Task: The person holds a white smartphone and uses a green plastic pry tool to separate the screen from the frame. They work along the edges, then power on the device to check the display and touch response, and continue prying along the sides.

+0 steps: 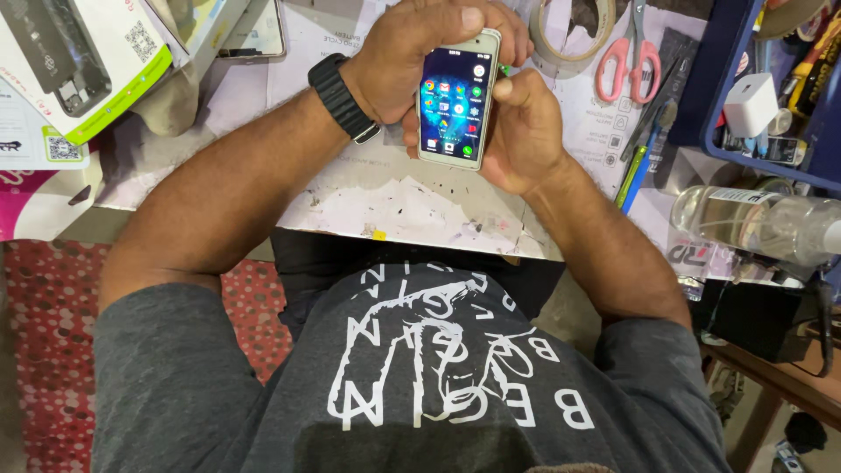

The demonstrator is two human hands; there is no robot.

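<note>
Far left: retail boxes [83, 61] stacked at the bench edge, one with a green stripe, a pink package [39, 206] just nearer. Red dotted floor covering [254, 298] shows below the bench at left.

Left hand [420, 48]: black watch band [343, 98] on the wrist, fingers curled closed over the far end and left edge of the smartphone [457, 101]. Thumb tip sits at the phone's top corner. Firm wrap, not a pinch.

Phone: pale casing, screen lit with rows of app icons, screen facing up at the camera. Long axis runs near-to-far, tilted slightly right at the far end. Held above the worn white bench top [394, 206], centre of the scene, between both hands, touching both. Neither hand is nearer; it is shared.

Right hand [521, 131]: closed on the phone's right edge and near end, thumb folded toward the side of the casing. A small green bit shows at the edge just by the thumb; too small to identify.

Right of the hands, well apart: tape roll [574, 39], red-handled scissors [629, 52], tweezers and pens [644, 144], blue tray [727, 131] with a white charger block [750, 103], clear plastic bottle [753, 219] lying on its side at near right.
</note>
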